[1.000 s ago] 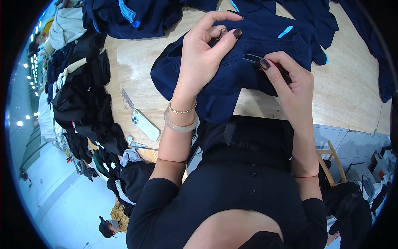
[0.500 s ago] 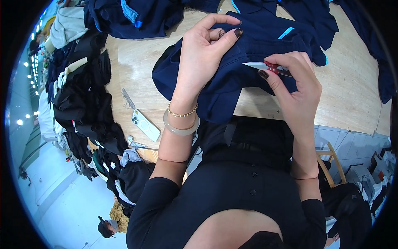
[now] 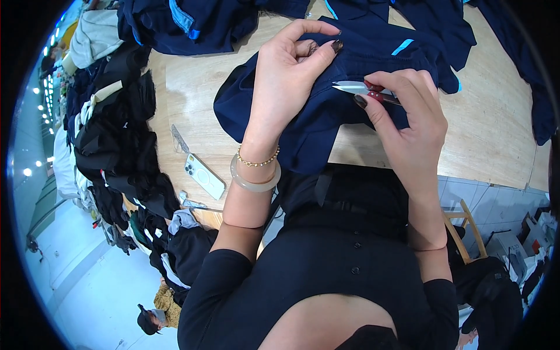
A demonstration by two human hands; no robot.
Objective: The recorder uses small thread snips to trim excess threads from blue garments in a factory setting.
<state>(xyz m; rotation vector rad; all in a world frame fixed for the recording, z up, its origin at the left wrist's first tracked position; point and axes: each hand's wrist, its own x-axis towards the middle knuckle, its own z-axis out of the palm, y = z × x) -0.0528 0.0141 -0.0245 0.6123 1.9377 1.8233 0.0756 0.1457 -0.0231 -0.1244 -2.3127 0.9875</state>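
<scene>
A dark navy garment [image 3: 312,140] with a light-blue strip lies bunched on the table in front of me. My left hand [image 3: 291,70] rests over it, fingers curled and thumb bent toward the index finger, pinching the cloth; the exact grip is partly hidden. In my right hand [image 3: 411,108] I hold a pair of thread snips [image 3: 376,95], red with silver blades. The blades point left, slightly parted at the tips, just over a seam of the garment and close to the left hand's palm side.
More navy garments [image 3: 192,29] with blue trim lie along the table's far side. A pale phone [image 3: 205,176] lies at the left. Black clothing [image 3: 116,134] is heaped beyond the table's left edge. A wooden chair [image 3: 461,233] stands lower right; a person [image 3: 160,309] in a cap is lower left.
My right hand has moved a little left with the snips, bringing the blades closer to my left hand. The blade tips now show apart. The left hand has hardly moved.
</scene>
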